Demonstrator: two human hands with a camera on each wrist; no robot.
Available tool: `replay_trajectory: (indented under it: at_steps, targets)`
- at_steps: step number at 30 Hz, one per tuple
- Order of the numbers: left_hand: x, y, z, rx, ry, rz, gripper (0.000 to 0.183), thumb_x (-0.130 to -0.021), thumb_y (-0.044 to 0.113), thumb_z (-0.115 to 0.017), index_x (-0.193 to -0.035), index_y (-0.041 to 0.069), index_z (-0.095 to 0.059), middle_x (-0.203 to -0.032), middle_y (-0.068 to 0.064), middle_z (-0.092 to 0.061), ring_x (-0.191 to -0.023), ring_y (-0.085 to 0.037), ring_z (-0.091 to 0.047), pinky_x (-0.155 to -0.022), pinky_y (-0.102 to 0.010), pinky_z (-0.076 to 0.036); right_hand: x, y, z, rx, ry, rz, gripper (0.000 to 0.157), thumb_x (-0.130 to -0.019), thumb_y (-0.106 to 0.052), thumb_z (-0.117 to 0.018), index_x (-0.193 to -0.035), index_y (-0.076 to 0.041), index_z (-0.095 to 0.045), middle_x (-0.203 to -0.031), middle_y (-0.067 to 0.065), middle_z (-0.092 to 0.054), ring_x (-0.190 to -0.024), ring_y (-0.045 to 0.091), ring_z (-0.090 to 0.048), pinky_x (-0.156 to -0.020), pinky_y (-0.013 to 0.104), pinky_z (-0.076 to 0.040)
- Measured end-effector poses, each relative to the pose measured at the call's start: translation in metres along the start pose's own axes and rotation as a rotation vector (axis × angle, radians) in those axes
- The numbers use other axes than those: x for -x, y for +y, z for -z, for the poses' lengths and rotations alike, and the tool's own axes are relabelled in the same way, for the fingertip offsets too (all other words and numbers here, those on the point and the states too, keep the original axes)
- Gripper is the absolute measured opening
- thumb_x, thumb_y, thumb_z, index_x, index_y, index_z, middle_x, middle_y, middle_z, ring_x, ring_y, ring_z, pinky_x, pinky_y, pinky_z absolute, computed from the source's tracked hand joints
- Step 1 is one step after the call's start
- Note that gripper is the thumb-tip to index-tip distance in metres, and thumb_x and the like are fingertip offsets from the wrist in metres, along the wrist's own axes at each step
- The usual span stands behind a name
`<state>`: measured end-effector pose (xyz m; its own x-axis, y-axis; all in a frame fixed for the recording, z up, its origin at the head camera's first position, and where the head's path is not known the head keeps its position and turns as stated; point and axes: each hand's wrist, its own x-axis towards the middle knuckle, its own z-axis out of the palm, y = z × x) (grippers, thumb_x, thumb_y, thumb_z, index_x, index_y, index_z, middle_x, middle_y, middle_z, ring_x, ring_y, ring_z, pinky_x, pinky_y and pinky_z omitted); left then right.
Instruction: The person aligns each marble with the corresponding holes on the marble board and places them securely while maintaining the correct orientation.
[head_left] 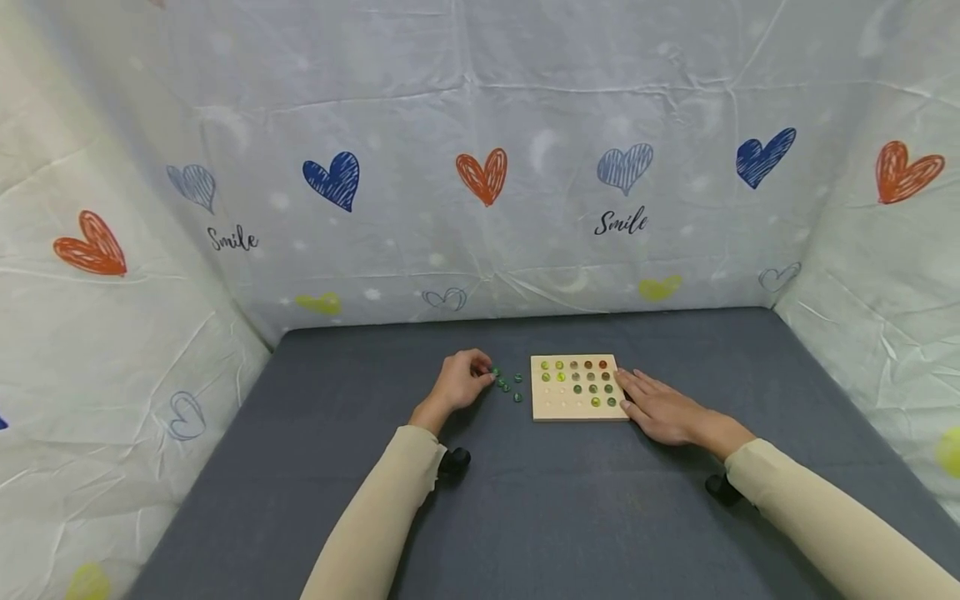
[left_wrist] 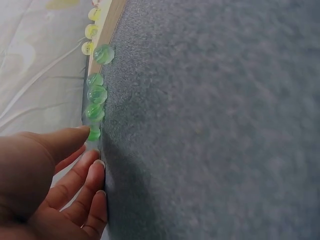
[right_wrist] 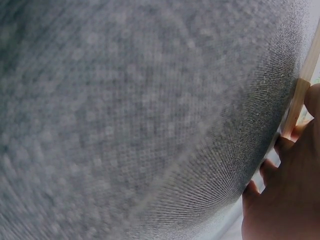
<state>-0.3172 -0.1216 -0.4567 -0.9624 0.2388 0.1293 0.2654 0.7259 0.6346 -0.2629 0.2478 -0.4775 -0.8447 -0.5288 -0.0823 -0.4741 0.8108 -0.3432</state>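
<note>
A pale wooden board (head_left: 555,412) with rows of round hollows lies on the table, its right and upper hollows filled with yellow, green and reddish glass marbles. Several loose green marbles (head_left: 517,397) lie to its left. At the near end of their line, my left hand (head_left: 459,379) pinches a green marble (left_wrist: 94,134) between thumb and forefinger; the forefinger's tip is mostly hidden in the left wrist view. My right hand (head_left: 663,412) rests against the board's right edge, fingers extended. The right wrist view shows those fingers beside the board's wooden side (right_wrist: 298,102).
A dark grey cloth (head_left: 555,517) covers the table. Pale curtains (head_left: 405,100) printed with hearts hang behind it and on both sides. Each wrist carries a small black device (head_left: 454,462) below the sleeve cuff.
</note>
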Motion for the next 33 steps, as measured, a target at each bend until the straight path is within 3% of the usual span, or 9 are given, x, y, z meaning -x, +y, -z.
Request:
replay_trajectory:
  at_steps: [12, 21, 28, 33]
  targets:
    - [-0.007, 0.002, -0.006, -0.025, 0.017, 0.023, 0.016, -0.093, 0.008, -0.075, -0.108, 0.003, -0.074, -0.095, -0.009, -0.07, -0.086, -0.023, -0.064, -0.082, -0.041, -0.052, 0.005, -0.012, 0.008, -0.032, 0.019, 0.027, 0.061, -0.113, -0.032, -0.035, -0.16, 0.004, -0.02, -0.166, 0.027, -0.018, -0.151, 0.05, -0.016, -0.119, 0.062, -0.017]
    - [-0.008, 0.002, -0.009, -0.053, 0.014, 0.042, 0.014, -0.093, 0.009, -0.075, -0.107, 0.006, -0.076, -0.093, -0.006, -0.07, -0.086, -0.022, -0.062, -0.082, -0.041, -0.05, 0.006, -0.01, 0.007, -0.019, 0.008, 0.019, 0.062, -0.113, -0.034, -0.033, -0.161, 0.003, -0.019, -0.166, 0.026, -0.017, -0.152, 0.049, -0.016, -0.119, 0.062, -0.016]
    - [-0.008, -0.001, -0.009, -0.022, 0.019, 0.058, 0.009, -0.093, 0.01, -0.076, -0.098, 0.004, -0.073, -0.087, -0.005, -0.067, -0.076, -0.018, -0.059, -0.074, -0.034, -0.049, 0.005, -0.013, 0.008, -0.024, -0.002, 0.005, 0.061, -0.113, -0.031, -0.035, -0.161, 0.003, -0.019, -0.167, 0.025, -0.017, -0.152, 0.049, -0.015, -0.12, 0.062, -0.016]
    - [-0.006, -0.002, -0.006, -0.002, 0.016, 0.05, 0.011, -0.094, 0.011, -0.075, -0.1, 0.003, -0.071, -0.09, -0.007, -0.068, -0.079, -0.019, -0.061, -0.076, -0.037, -0.051, 0.005, -0.015, 0.009, -0.014, -0.017, -0.013, 0.061, -0.114, -0.033, -0.034, -0.161, 0.002, -0.018, -0.168, 0.023, -0.016, -0.153, 0.047, -0.014, -0.121, 0.06, -0.015]
